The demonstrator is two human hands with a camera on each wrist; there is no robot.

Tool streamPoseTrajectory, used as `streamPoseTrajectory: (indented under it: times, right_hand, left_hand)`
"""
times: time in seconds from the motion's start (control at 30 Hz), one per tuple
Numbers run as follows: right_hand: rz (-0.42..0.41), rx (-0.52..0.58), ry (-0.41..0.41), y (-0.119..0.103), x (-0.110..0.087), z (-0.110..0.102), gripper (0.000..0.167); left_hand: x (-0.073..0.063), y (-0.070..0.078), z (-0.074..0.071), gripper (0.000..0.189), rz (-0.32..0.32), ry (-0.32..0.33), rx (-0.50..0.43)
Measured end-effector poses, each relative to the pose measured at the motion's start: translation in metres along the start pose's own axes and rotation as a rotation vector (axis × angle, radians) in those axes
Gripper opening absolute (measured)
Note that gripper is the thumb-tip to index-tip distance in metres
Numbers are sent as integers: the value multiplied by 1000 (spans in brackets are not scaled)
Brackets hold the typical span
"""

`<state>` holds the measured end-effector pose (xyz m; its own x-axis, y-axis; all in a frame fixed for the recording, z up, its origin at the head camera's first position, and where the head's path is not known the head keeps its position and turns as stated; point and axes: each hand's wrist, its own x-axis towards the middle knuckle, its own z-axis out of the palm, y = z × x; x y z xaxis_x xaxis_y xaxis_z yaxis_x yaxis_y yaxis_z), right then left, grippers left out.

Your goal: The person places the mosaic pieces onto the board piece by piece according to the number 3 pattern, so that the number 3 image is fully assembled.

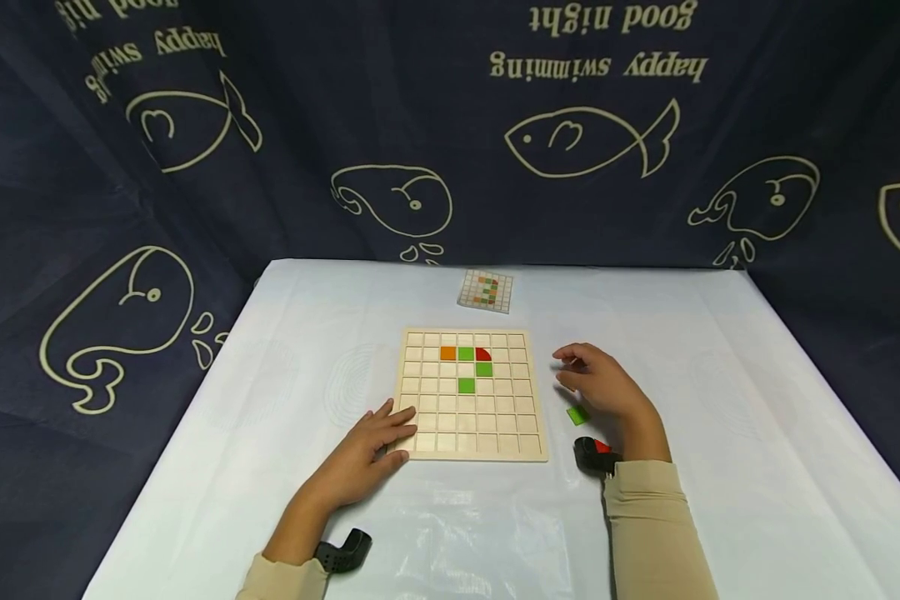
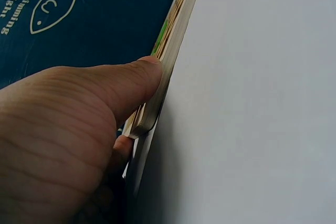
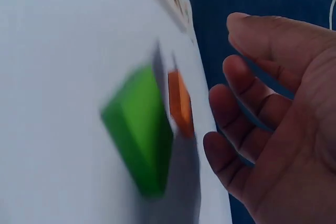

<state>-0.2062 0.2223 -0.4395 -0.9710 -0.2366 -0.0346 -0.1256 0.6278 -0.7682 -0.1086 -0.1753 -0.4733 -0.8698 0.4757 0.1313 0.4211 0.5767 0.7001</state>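
A pale wooden grid board [image 1: 438, 427] lies on the white table, with colored tiles in its upper middle cells: an orange tile [image 1: 448, 353], a rounded red tile [image 1: 483, 355] and several green tiles [image 1: 467, 386]. My left hand [image 1: 360, 454] rests at the board's lower left corner, fingers spread, its thumb [image 2: 139, 80] along the edge. To the right of the board, my right hand [image 1: 603, 383] is raised over the table with loosely bent fingers and holds nothing. Close to it lie a loose green tile [image 3: 139, 129] and an orange tile [image 3: 180, 103], the latter hidden in the head view.
Behind the board lies a small card [image 1: 486, 290] picturing a grid with a colored pattern. A red piece [image 1: 602, 447] shows partly behind the right wrist's black camera [image 1: 591, 456]. A dark blue curtain [image 1: 450, 125] with fish drawings hangs along the table's back edge.
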Motion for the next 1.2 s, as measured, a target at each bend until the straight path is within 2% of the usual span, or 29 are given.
streamPoseTrajectory:
  times: [0.37,0.67,0.9,1.2]
  right_hand:
    - [87,-46,-57,16,-5,-8,33]
    - [30,-102,-57,18,-4,-5,26]
    - [29,-116,-56,20,-3,-4,31]
    - [26,-124,-54,20,-3,-2,26]
  left_hand:
    - [0,0,0,38,4,9,-2]
    - [1,2,-1,38,-2,1,-2]
    - [0,1,0,39,3,2,1]
    - [0,0,0,38,12,9,-2]
